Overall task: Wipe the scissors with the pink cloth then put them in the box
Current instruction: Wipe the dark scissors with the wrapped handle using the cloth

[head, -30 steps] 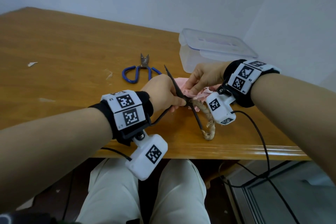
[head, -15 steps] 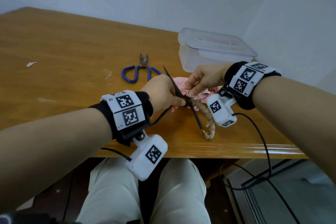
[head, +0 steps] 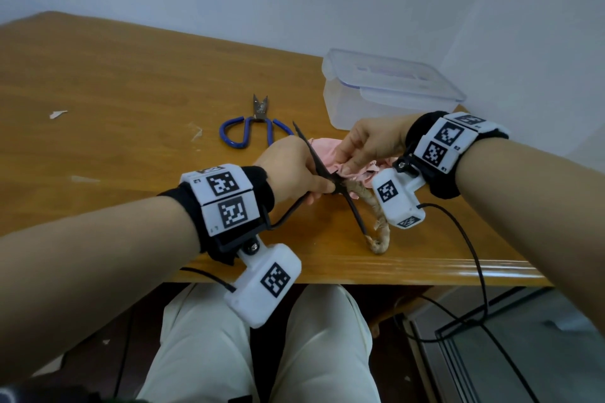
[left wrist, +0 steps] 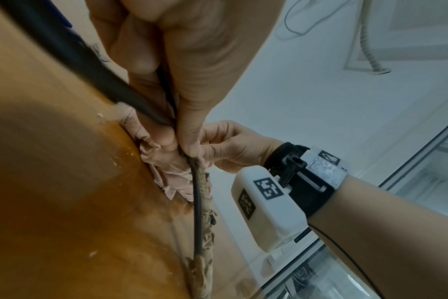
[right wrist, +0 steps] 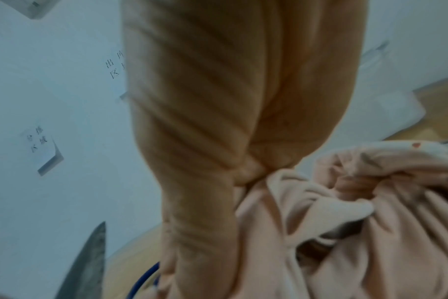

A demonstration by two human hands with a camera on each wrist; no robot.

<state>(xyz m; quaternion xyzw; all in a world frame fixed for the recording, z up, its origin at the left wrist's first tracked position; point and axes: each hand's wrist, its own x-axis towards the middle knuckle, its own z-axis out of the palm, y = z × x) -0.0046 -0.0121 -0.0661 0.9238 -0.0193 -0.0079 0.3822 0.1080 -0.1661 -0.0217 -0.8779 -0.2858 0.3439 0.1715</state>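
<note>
Blue-handled snips [head: 253, 123] lie on the counter [head: 114, 101]. Just right of them, the left hand [head: 291, 170] grips the dark scissors [head: 327, 173] above the near edge. The right hand [head: 370, 141] has its fingers pinching the pink cloth [head: 327, 154] against the blade, the clear box [head: 386, 88] behind, lid on.
</note>
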